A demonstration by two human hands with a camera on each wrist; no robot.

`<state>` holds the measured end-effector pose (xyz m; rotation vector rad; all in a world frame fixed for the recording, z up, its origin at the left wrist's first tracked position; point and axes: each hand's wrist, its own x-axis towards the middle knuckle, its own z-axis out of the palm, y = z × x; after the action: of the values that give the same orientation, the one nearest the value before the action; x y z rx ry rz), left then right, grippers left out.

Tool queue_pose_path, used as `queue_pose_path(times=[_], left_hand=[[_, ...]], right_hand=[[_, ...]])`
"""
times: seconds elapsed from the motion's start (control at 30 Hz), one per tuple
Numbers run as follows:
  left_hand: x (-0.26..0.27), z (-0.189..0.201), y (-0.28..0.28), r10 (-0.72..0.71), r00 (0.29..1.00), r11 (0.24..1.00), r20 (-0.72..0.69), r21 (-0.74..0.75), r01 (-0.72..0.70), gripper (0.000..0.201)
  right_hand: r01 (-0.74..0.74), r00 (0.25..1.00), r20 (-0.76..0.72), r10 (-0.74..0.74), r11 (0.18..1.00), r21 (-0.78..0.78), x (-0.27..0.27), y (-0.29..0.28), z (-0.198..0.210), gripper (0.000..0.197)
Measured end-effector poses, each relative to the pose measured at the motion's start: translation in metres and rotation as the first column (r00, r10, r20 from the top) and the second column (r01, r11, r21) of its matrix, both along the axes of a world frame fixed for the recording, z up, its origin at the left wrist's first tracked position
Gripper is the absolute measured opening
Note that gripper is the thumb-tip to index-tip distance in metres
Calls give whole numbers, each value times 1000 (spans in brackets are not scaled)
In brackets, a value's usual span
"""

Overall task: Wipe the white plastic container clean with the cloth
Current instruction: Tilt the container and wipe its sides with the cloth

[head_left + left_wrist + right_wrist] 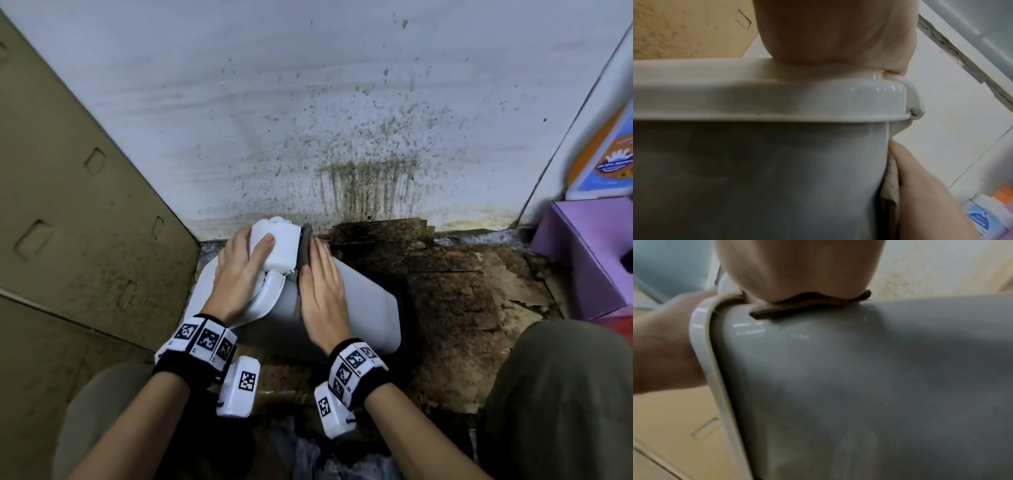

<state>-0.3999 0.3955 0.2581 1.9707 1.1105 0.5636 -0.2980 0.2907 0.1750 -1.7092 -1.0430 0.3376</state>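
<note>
The white plastic container (pixel 370 308) lies on its side on the floor, its lid end (pixel 270 298) turned to the left. My left hand (pixel 246 270) grips the white block-shaped part (pixel 279 250) at that end, thumb on top and fingers round its far side. My right hand (pixel 320 287) lies flat on the container's side and presses a dark cloth (pixel 304 246), which shows along the thumb edge. In the right wrist view the cloth (pixel 807 305) is squashed under the palm against the container (pixel 859 378). In the left wrist view the cloth (pixel 890 186) shows beside the container wall (pixel 777 170).
A stained white wall (pixel 308 120) stands just behind the container. A brown panel (pixel 68 205) closes the left side. Dirty, wet cardboard (pixel 445 274) covers the floor to the right. A purple box (pixel 589 253) and an orange-blue package (pixel 609 154) sit at the far right. My knees (pixel 555 394) frame the bottom.
</note>
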Motion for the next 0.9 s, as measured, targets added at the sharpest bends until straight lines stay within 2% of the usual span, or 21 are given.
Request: queue_pose_path(times=[0.1, 0.23, 0.43, 0.6, 0.77, 0.83, 0.9], left_hand=[[-1, -1, 0, 3, 1000, 1000, -1, 6, -3, 83], [-2, 0, 0, 10, 1000, 1000, 13, -5, -10, 84], [2, -1, -1, 26, 999, 1000, 20, -3, -26, 92], [2, -1, -3, 24, 999, 1000, 23, 12, -25, 91], [3, -5, -1, 23, 1000, 999, 4, 24, -24, 87], [3, -5, 1, 24, 1000, 999, 3, 26, -24, 88], [6, -5, 1, 24, 1000, 999, -4, 25, -24, 89]], right_hand=[[7, 1000, 30, -7, 1000, 5, 4, -4, -5, 60], [-3, 1000, -31, 2, 999, -33, 20, -14, -22, 59], [124, 964, -210, -163, 975, -185, 64, -53, -80, 45], [152, 912, -315, -264, 929, -337, 80, -72, -115, 51], [188, 905, -313, -288, 931, -314, 76, -67, -112, 53], [208, 935, -211, -286, 921, -328, 65, -62, -99, 58], [202, 963, -121, -242, 941, -270, 48, -49, -79, 67]])
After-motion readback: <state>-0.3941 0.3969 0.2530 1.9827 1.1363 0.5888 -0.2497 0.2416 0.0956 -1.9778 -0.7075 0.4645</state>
